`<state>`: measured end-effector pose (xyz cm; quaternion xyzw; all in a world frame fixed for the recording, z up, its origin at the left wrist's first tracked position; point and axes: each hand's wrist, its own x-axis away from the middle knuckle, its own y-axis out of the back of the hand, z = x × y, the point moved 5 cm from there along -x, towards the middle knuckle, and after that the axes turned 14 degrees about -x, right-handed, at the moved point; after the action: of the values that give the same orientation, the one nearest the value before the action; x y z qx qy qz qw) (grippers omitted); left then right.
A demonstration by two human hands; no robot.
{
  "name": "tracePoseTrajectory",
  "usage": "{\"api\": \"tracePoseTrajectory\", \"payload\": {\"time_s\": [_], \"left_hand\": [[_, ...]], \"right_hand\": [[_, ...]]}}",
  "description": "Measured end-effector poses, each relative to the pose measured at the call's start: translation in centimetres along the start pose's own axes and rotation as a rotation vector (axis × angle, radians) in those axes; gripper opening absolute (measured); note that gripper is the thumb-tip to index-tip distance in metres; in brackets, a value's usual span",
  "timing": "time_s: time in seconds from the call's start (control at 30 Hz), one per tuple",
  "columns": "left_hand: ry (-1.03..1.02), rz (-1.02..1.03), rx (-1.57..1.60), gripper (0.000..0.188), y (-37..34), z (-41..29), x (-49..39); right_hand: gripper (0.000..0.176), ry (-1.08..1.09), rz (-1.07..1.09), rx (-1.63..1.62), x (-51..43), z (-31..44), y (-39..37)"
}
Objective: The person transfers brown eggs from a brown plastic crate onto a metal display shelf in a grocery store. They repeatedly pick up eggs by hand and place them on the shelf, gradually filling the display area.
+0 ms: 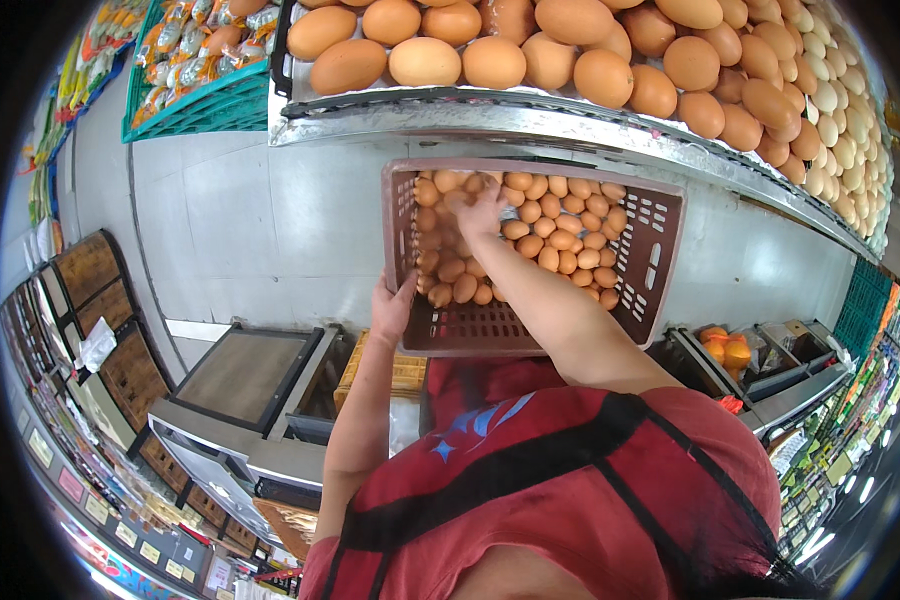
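Before me is a brown plastic crate [667, 255] with slotted walls, its bottom covered by loose brown eggs [562, 240]. My left hand [394, 304] grips the crate's rim near its left front corner. Inside the crate, toward the far left, my right hand [481, 206] reaches down among the eggs; it is blurred, and whether its fingers hold an egg cannot be told. A piece of the lining shows beside that hand. Beyond the crate, large brown eggs [495, 64] lie heaped on a display stand with a metal edge [435, 120], and paler eggs [832, 127] lie at the right.
A green crate [202, 97] of wrapped eggs stands at the far left. Behind the brown crate's near side are a grey-topped counter [244, 375], a yellow basket [401, 371] and bins, one with bagged orange fruit [727, 351]. Another green crate [862, 304] stands at right.
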<state>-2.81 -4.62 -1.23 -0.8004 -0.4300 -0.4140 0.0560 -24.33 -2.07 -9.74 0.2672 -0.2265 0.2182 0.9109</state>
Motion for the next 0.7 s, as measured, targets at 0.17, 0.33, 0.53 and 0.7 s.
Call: {"api": "tracePoseTrajectory", "payload": {"time_s": [0.17, 0.33, 0.53, 0.7], "left_hand": [[-0.018, 0.022, 0.023, 0.031, -0.1, -0.1, 0.1], [-0.07, 0.004, -0.055, 0.031, 0.1, -0.4, 0.1], [-0.046, 0.014, 0.015, 0.03, -0.2, -0.6, 0.3], [-0.093, -0.005, 0.043, 0.028, -0.3, -0.3, 0.0]], "right_hand": [[0.081, -0.087, 0.102, 0.066, -0.4, 0.9, -1.5], [0.056, -0.009, 0.203, 0.126, 0.4, -1.0, -2.5], [0.038, -0.31, 0.464, -0.355, 1.6, 0.5, 0.5], [0.037, -0.355, 1.286, -0.422, 8.6, 13.3, 8.7]]}}
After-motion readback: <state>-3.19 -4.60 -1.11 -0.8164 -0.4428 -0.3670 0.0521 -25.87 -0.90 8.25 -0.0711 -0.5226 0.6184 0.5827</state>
